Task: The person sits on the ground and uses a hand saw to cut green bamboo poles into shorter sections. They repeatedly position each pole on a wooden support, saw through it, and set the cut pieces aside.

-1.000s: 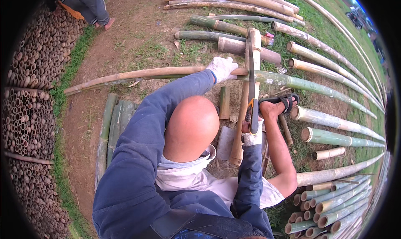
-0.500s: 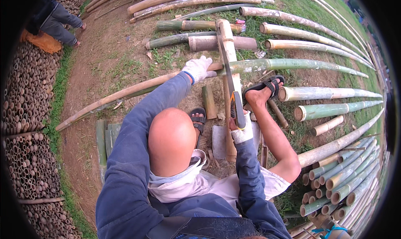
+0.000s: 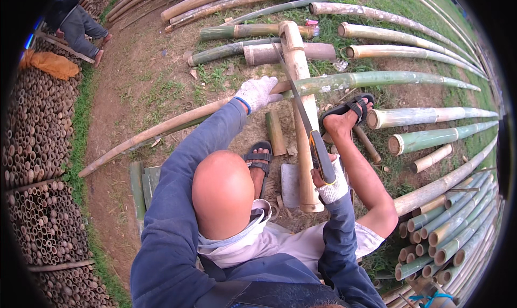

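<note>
My left hand [image 3: 257, 92], in a white knit glove, is closed round a long bamboo pole [image 3: 371, 79], which is green to the right and tan to the left. In my gloved right hand [image 3: 333, 180] is the black and orange handle of a handsaw [image 3: 321, 156]. Its long dark blade slants away to the far left and lies across the pole, just right of my left hand. Beneath the crossing, a thick pale bamboo post [image 3: 308, 157] runs from near my legs to the far side and bears the pole. The cut itself is too small to make out.
My sandalled feet [image 3: 259, 160] stand on either side of the bamboo post. Bamboo poles [image 3: 425, 118] lie on the grass to the right, above a bundle of cut poles [image 3: 449, 238]. Stacked bamboo pieces [image 3: 37, 130] line the left side. Another person [image 3: 81, 30] is at the far left.
My right hand has drawn the saw back toward me and slightly right, and the blade slants more. My left hand keeps its grip on the pole. The view has shifted a little.
</note>
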{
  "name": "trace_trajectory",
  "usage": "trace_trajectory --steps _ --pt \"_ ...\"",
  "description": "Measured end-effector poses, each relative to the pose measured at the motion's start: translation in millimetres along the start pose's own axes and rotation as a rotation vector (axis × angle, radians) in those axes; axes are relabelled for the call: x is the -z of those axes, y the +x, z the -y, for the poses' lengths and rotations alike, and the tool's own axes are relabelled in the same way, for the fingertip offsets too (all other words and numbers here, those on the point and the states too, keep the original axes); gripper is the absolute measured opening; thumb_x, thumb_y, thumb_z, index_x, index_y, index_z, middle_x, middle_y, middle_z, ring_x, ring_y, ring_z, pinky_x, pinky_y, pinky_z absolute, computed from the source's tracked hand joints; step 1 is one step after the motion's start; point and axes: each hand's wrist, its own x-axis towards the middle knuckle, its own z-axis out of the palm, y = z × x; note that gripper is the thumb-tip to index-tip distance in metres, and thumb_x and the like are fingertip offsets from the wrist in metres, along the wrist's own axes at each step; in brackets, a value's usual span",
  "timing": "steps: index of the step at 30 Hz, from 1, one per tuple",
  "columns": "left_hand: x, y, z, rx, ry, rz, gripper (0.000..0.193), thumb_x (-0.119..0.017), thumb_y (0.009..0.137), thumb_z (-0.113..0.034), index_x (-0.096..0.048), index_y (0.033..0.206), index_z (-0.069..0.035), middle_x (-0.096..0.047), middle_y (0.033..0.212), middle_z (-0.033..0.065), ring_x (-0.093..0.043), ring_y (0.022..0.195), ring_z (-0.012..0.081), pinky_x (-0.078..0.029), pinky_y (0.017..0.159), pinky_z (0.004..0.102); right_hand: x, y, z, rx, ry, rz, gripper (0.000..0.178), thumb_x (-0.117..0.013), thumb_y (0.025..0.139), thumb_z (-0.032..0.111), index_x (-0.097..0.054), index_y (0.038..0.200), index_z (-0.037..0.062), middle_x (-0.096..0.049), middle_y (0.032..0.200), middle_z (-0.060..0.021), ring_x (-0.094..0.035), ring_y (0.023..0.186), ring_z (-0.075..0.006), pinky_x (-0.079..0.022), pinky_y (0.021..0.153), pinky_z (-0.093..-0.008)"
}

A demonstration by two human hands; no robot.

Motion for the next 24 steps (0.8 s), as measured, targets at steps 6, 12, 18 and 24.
trace_trajectory --steps 6,12,18,24 --pt "-0.7 -0.1 1.0 -0.014 -0.052 -0.015 0.054 -0.068 0.104 -0.058 -0.067 0.128 -0.01 -0.072 0.125 0.0253 -0.073 0.115 0.0478 -0.058 0.096 0.058 -7.9 23.3 -24.3 0.002 0.158 0.019 0.052 -0.068 0.098 0.0 -0.05 0.147 0.0054 -0.056 0.12 -0.0026 -0.056 0.101 -0.0106 -0.052 0.091 -0.029" --pt "-1.9 -4.7 -2.3 -0.028 -0.01 -0.062 0.056 -0.073 0.1 -0.057 -0.065 0.128 -0.008 -0.072 0.119 0.0238 -0.075 0.106 0.0474 -0.06 0.089 0.0578 -17.6 21.2 -98.7 0.412 -0.052 -0.087 0.053 -0.068 0.093 -0.001 -0.051 0.144 0.0059 -0.06 0.127 -0.0094 -0.059 0.101 -0.0164 -0.055 0.087 -0.0353" --pt "-0.3 -3.0 -1.1 -0.017 -0.049 -0.021 0.054 -0.072 0.102 -0.055 -0.066 0.129 -0.009 -0.072 0.123 0.0235 -0.074 0.111 0.0471 -0.059 0.093 0.0573 -17.6 50.7 -120.2 -0.14 0.233 -0.075 0.059 -0.071 0.095 0.002 -0.048 0.148 0.0065 -0.06 0.121 -0.0078 -0.06 0.102 -0.0185 -0.055 0.089 -0.035" --pt "3.4 -2.1 -2.4 0.0 -0.045 -0.006 0.056 -0.072 0.101 -0.057 -0.066 0.131 -0.01 -0.072 0.125 0.0229 -0.074 0.112 0.0464 -0.059 0.093 0.0574 11.4 160.4 -78.4 0.038 0.342 -0.229 0.059 -0.071 0.096 0.001 -0.047 0.15 0.0073 -0.058 0.12 -0.0054 -0.059 0.101 -0.0159 -0.055 0.085 -0.032"
